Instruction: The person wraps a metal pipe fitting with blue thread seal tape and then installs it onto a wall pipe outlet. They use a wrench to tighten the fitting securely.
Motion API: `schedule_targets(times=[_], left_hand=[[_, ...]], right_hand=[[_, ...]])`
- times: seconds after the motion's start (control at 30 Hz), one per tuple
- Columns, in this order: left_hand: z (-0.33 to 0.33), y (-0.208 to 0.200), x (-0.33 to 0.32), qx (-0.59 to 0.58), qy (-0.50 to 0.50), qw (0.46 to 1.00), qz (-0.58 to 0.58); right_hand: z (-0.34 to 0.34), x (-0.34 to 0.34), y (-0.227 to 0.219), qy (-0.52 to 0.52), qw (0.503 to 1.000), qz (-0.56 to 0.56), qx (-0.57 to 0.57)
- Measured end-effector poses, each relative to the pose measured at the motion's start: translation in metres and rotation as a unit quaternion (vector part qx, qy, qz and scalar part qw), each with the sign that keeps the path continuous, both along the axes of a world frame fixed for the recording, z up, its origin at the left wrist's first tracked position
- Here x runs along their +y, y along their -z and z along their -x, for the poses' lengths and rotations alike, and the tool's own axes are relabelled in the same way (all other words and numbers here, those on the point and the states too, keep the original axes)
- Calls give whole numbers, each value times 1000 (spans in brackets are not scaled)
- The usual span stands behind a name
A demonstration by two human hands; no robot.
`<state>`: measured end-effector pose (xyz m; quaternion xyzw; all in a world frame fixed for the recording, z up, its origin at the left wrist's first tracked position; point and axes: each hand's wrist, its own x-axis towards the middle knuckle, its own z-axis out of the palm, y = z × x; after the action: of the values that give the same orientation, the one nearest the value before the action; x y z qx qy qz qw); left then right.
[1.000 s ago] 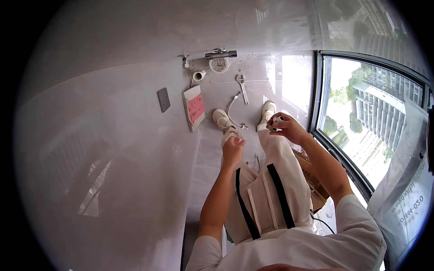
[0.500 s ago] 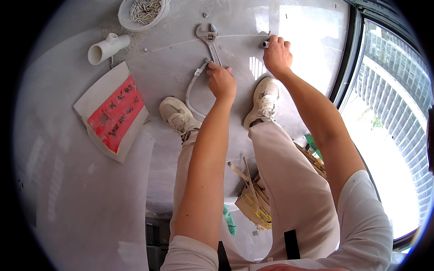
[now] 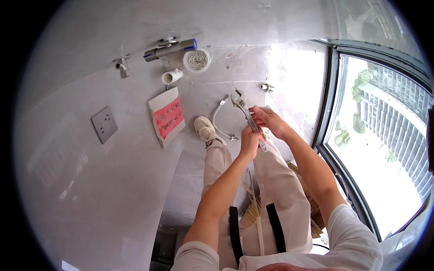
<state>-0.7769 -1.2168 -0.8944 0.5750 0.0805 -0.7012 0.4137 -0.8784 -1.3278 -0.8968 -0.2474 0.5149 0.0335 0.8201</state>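
A silver adjustable wrench [image 3: 245, 108] is held up over the floor, its jaws pointing away from me. My left hand [image 3: 251, 141] is closed round the lower handle, whose end sticks out below the fist. At the middle of the handle, my right hand [image 3: 270, 121] has its bent fingers on the wrench; some fingertips are hidden. Beyond the hands, a small metal angle valve [image 3: 266, 87] lies on the floor. To the left of the wrench, a curved grey hose [image 3: 215, 118] with metal end fittings lies beside my left shoe [image 3: 205, 128].
On the wall are a pipe valve with blue ends [image 3: 169, 50], a smaller metal valve [image 3: 122, 66] and a socket plate [image 3: 104, 125]. A bucket of small pale pieces [image 3: 197, 60], a white pipe fitting [image 3: 172, 77] and a red-papered panel [image 3: 165, 118] stand left. A window frame [image 3: 328, 95] runs along the right.
The wrench has come up off the floor in my left hand. My right hand has left the small valve and moved to the wrench. The view has tilted up toward the wall.
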Motion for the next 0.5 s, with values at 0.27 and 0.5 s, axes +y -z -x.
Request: schedule_targets(times=[0.27,0.5], left_hand=[[-34,-399,11,-222,279,911,206],[-198,-632,-11,-528,-133,791,278]], right_hand=[[-43,-32,-433,-70,965,228,-111],[-151,-83,-795,-250,685,683,-39]])
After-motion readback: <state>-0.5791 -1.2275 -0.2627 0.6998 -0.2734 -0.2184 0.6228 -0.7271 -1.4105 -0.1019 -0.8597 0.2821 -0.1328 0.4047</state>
